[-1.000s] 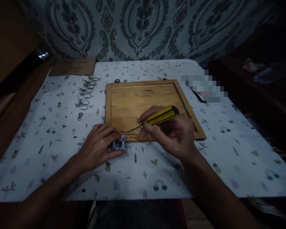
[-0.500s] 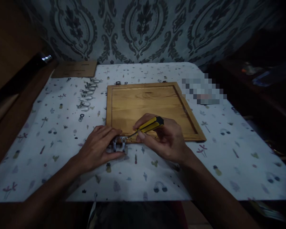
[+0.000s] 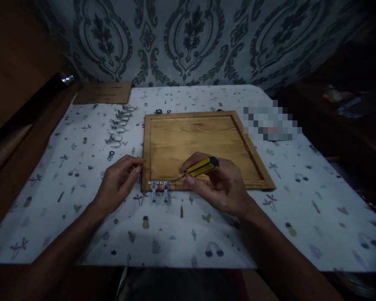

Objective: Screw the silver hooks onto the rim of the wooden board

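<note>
A wooden framed panel (image 3: 191, 142) lies flat on the table. On its near edge, toward the left, sit two silver T-shaped metal brackets (image 3: 159, 188) whose arms stick out past the edge. My right hand (image 3: 222, 186) grips a yellow and black screwdriver (image 3: 200, 167), its thin shaft pointing left and down at the right bracket; whether the tip touches is unclear. At the panel's left edge is my left hand (image 3: 120, 184), apart from the brackets. Its thumb and fingertips come together, and anything between them is too small to make out.
Several silver metal fittings (image 3: 119, 125) form a column left of the panel, a small dark piece (image 3: 111, 155) below them. Cardboard (image 3: 103, 93) lies at the back left. A blurred-out item (image 3: 271, 121) sits right of the panel, on the patterned tablecloth (image 3: 181, 238).
My left hand has let go of the brackets and drawn back left to the panel's edge, leaving both brackets uncovered. The screwdriver stays in my right hand in nearly the same pose.
</note>
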Action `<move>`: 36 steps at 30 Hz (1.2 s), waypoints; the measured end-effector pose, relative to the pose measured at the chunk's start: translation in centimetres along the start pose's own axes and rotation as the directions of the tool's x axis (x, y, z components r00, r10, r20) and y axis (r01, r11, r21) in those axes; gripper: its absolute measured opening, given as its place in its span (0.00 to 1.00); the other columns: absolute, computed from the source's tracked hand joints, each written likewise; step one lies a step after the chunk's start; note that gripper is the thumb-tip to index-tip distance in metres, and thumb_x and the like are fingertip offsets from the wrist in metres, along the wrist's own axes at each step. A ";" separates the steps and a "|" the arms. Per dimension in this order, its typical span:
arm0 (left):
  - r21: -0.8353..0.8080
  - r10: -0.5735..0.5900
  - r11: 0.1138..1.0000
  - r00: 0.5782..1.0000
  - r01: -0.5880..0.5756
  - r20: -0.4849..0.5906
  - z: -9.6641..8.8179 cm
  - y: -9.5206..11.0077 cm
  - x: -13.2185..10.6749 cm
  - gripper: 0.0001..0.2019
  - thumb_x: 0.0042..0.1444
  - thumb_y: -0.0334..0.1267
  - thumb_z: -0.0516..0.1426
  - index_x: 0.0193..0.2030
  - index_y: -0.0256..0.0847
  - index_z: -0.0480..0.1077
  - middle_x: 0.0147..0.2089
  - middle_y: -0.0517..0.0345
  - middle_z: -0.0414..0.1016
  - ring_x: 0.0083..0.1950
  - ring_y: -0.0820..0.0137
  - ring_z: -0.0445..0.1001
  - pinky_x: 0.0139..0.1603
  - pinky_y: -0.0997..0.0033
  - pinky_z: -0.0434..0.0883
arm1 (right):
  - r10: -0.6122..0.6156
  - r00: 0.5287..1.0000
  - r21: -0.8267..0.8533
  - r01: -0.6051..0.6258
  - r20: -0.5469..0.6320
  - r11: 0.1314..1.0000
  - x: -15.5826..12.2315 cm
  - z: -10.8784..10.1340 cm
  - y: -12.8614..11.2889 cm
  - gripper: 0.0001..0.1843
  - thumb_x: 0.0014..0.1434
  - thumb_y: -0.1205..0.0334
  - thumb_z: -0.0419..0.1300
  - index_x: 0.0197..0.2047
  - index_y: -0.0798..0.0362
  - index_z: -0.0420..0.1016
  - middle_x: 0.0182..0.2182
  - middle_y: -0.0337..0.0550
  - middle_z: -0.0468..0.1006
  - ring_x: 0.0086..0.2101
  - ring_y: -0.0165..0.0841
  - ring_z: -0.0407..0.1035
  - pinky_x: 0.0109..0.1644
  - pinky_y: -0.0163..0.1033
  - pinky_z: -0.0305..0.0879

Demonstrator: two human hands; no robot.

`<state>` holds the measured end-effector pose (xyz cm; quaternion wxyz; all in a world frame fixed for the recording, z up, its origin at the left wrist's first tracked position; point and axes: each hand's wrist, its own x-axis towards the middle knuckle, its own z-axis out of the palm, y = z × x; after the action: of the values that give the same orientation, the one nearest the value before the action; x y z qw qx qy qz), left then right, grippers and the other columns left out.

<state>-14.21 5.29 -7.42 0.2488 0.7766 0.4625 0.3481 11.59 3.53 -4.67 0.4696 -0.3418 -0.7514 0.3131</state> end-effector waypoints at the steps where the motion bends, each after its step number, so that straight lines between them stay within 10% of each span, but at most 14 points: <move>1: -0.006 -0.006 1.000 1.000 0.006 0.005 0.1 -0.2 -0.1 0.11 0.68 0.40 0.52 0.48 0.39 0.74 0.45 0.51 0.78 0.47 0.64 0.77 0.46 0.66 0.74 | 0.013 1.000 0.007 -0.013 -0.002 1.000 -0.1 0.0 0.1 0.02 0.61 0.69 0.60 0.38 0.54 0.74 0.29 0.41 0.75 0.29 0.31 0.72 0.31 0.37 0.69; 22: -0.086 0.005 0.996 1.000 -0.007 -0.022 2.0 -0.9 0.1 0.11 0.66 0.43 0.55 0.43 0.41 0.75 0.41 0.52 0.77 0.44 0.61 0.75 0.46 0.61 0.71 | 0.023 0.996 0.020 -0.021 -0.085 1.000 -0.2 -0.3 0.5 0.01 0.58 0.68 0.61 0.36 0.54 0.74 0.30 0.42 0.76 0.29 0.30 0.72 0.32 0.36 0.70; 28: 0.050 0.222 0.971 0.957 -0.235 0.184 1.6 0.4 -1.2 0.24 0.59 0.57 0.62 0.54 0.43 0.73 0.50 0.49 0.76 0.53 0.57 0.71 0.53 0.56 0.68 | 0.050 0.994 0.104 -0.040 -0.093 0.994 -0.4 -0.4 -0.5 0.02 0.59 0.65 0.62 0.36 0.54 0.74 0.31 0.41 0.75 0.28 0.29 0.71 0.31 0.35 0.70; 36: 0.163 0.190 0.960 0.957 -0.227 0.218 3.2 0.6 -1.9 0.28 0.58 0.60 0.61 0.57 0.44 0.70 0.52 0.49 0.75 0.51 0.56 0.72 0.52 0.55 0.66 | 0.108 0.992 0.221 -0.092 -0.058 0.971 -0.5 0.5 0.1 0.04 0.62 0.62 0.59 0.36 0.54 0.72 0.26 0.37 0.73 0.26 0.29 0.70 0.31 0.35 0.68</move>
<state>-12.02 3.10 -9.58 0.1819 0.8721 0.3808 0.2479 11.29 3.12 -5.18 0.5137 -0.3364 -0.6776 0.4047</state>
